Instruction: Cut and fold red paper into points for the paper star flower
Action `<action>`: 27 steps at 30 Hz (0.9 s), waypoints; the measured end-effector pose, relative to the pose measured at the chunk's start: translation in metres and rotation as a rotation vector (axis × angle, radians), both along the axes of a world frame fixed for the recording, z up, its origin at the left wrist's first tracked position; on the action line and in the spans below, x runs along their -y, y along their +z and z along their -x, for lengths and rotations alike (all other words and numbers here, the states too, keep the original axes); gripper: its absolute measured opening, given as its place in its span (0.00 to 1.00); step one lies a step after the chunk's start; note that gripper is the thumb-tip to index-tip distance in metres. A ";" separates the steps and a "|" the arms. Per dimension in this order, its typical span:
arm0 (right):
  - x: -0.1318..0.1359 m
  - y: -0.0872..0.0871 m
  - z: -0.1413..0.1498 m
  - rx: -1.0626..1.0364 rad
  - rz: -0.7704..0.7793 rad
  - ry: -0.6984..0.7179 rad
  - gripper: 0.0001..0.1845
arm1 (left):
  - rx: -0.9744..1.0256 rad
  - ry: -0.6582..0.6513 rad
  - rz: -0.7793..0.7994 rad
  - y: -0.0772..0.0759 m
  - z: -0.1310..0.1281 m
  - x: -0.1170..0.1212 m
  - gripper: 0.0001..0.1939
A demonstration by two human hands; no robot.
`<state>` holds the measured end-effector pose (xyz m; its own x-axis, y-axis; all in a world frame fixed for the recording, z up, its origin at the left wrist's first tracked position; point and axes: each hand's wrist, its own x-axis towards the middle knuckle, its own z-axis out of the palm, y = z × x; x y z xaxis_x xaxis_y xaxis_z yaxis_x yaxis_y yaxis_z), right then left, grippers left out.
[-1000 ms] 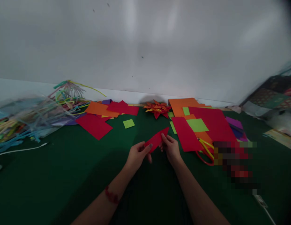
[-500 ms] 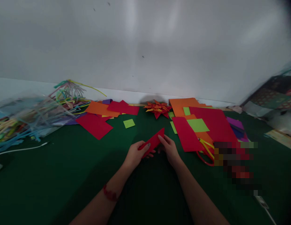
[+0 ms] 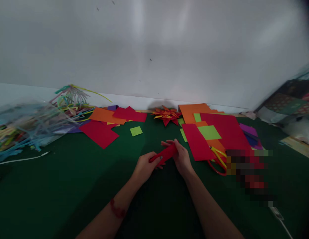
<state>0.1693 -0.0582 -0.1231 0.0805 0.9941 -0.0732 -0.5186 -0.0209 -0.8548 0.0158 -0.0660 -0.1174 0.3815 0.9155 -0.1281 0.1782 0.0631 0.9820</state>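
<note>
A folded piece of red paper [image 3: 166,154] is held between my two hands above the green tabletop. My left hand [image 3: 145,167] grips its lower left end, thumb on top and fingers beneath. At the upper right end, my right hand [image 3: 182,158] is closed on the paper with its thumb at the edge and fingers behind. A red and orange folded-paper flower [image 3: 166,115] sits just beyond my hands, near the wall. A small lime green paper square [image 3: 136,131] lies to the left of the flower.
Red sheets [image 3: 99,133] and orange sheets [image 3: 104,115] lie at the left. More red paper [image 3: 197,142] and a green sheet [image 3: 210,132] overlap at the right, beside scissors with yellow and red handles [image 3: 217,156]. Colourful pipe cleaners [image 3: 32,126] spread at far left; a white cable [image 3: 22,158] lies nearby.
My right hand has shifted round the paper's right end, its fingers now reaching behind the top edge. The paper's pointed corner is now covered. My left hand keeps its grip.
</note>
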 end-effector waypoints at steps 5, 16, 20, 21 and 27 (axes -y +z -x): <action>0.001 0.002 -0.001 0.038 0.005 -0.044 0.17 | 0.034 -0.036 0.019 0.000 -0.002 0.000 0.12; 0.006 0.005 0.004 0.337 0.014 0.025 0.21 | 0.152 -0.214 0.177 0.005 -0.001 0.006 0.13; 0.009 0.007 0.015 0.288 -0.037 0.099 0.18 | 0.067 -0.061 0.095 0.000 -0.002 0.005 0.14; 0.009 0.007 0.017 0.272 -0.046 0.100 0.17 | 0.040 -0.045 0.082 0.000 -0.002 0.005 0.14; 0.008 0.006 0.017 0.186 -0.008 0.098 0.22 | 0.040 -0.058 0.063 0.013 -0.001 0.008 0.15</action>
<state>0.1528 -0.0663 -0.1174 -0.0056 0.9983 -0.0583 -0.3476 -0.0566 -0.9359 0.0172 -0.0736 -0.1049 0.4392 0.8824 -0.1687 0.1442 0.1161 0.9827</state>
